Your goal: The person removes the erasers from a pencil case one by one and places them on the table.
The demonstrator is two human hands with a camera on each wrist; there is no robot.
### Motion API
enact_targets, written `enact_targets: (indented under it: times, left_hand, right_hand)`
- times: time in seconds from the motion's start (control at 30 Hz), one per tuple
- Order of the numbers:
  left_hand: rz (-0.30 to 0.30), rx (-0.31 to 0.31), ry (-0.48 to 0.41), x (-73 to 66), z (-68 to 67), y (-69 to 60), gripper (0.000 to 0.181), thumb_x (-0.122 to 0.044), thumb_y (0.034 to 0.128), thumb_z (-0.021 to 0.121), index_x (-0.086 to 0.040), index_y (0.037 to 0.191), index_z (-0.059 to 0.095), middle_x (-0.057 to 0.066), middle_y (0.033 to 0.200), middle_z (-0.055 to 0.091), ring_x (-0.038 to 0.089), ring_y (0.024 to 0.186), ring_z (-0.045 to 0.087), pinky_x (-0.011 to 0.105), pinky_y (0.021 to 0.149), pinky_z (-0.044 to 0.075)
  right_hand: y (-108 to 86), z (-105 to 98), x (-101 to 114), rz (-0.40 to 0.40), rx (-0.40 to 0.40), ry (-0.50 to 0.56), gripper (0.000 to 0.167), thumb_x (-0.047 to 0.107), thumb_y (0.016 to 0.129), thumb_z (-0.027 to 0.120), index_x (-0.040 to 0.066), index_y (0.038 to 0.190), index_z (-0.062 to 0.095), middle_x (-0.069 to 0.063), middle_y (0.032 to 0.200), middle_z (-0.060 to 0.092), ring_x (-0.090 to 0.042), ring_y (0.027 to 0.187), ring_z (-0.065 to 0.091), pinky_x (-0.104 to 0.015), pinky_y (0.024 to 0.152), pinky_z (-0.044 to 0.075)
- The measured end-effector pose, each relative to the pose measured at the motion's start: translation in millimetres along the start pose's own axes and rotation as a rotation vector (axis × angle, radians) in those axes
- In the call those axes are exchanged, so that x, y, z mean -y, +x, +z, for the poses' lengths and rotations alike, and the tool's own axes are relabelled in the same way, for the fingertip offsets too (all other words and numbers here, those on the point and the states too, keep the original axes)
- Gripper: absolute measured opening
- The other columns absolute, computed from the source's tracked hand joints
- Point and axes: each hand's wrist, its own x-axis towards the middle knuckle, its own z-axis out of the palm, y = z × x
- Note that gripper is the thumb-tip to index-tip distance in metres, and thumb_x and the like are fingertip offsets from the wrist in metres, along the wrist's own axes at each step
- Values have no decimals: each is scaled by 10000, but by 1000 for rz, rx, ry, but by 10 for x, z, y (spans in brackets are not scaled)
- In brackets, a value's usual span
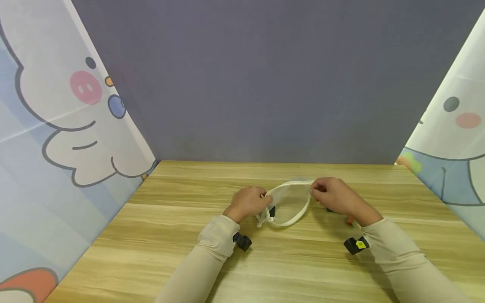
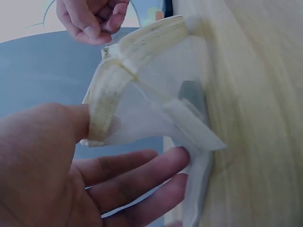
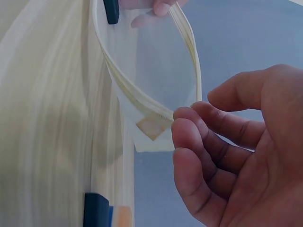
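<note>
A translucent zip pouch (image 1: 291, 204) with an off-white zipper stands on the table, its mouth spread wide. My left hand (image 1: 251, 202) grips the pouch's left side, thumb at the zipper edge and fingers along the outside in the left wrist view. Inside or behind the sheer wall at that end shows a small dark object (image 3: 111, 10); its kind cannot be told. At the opposite corner is my right hand (image 1: 335, 194), fingers loosely bent. Its fingertips (image 3: 187, 132) are at the zipper's end, with a gap between thumb and forefinger in the right wrist view.
Partly hidden under my right hand, a black item (image 3: 96, 210) and an orange-red item (image 1: 350, 220) lie on the wooden table (image 1: 170, 235). A grey panel (image 1: 257, 84) rises behind the table. Cartoon-printed sheets (image 1: 49, 139) flank both sides.
</note>
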Motion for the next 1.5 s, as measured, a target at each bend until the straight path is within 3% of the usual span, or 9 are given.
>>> enact_targets:
  times: [0.17,0.37,0.47,0.6,0.77,0.9,1.17,1.5]
  left_hand:
    - [-20,33,34,-31,-40,-19,320,-453,977,532,-242,899,759,-94,870,688,123,675,579,357,606,465]
    - [33,118,8,-64,-78,-33,352,-439,992,530,-202,1073,777,-108,819,688,114,621,579,338,551,458]
    - [62,169,-3,-84,-108,-41,359,-426,982,553,-191,1154,763,-105,849,706,99,675,613,333,601,491]
    - [70,229,-20,-103,-139,-55,391,-415,948,618,-183,1244,726,-91,1016,733,48,825,653,318,730,526]
    - [58,269,-24,-108,-155,-67,386,-404,924,647,-213,1251,722,-111,1047,731,34,862,657,314,741,523]
    - [59,268,-28,-103,-168,-75,339,-341,931,634,-220,1234,729,-107,1029,726,38,834,644,313,703,507]
    - [73,210,-64,-57,-141,-46,213,-266,952,625,-182,1091,762,-102,749,653,113,604,584,300,575,460]
    - [130,179,-44,-60,-105,-30,104,-222,935,643,-209,870,723,-76,710,632,119,537,503,279,532,411]
  right_hand:
    - [27,64,31,-52,-35,-34,171,164,1019,579,85,925,698,22,714,598,-138,611,514,-307,602,433]
    - [29,119,50,-71,-54,-34,154,148,1006,591,87,916,700,54,711,586,-129,614,500,-297,595,423]
    - [32,150,52,-64,-46,-18,150,154,1004,596,80,937,708,47,734,604,-134,629,512,-295,594,435]
    - [36,182,53,-65,-28,1,171,180,1014,594,63,979,714,26,785,637,-132,653,537,-294,594,460]
    - [34,203,51,-72,-4,30,198,185,1024,591,33,1035,718,8,839,658,-134,683,567,-293,592,484]
    - [37,235,65,-88,-6,21,200,168,1023,590,26,1083,717,5,895,676,-131,724,582,-297,621,494]
    - [61,343,126,-134,16,1,168,148,1014,599,49,1100,704,-32,1009,692,-122,874,626,-346,734,523]
    - [82,554,167,-171,59,-7,140,131,993,604,75,1070,707,36,1001,673,-100,893,639,-344,780,535]
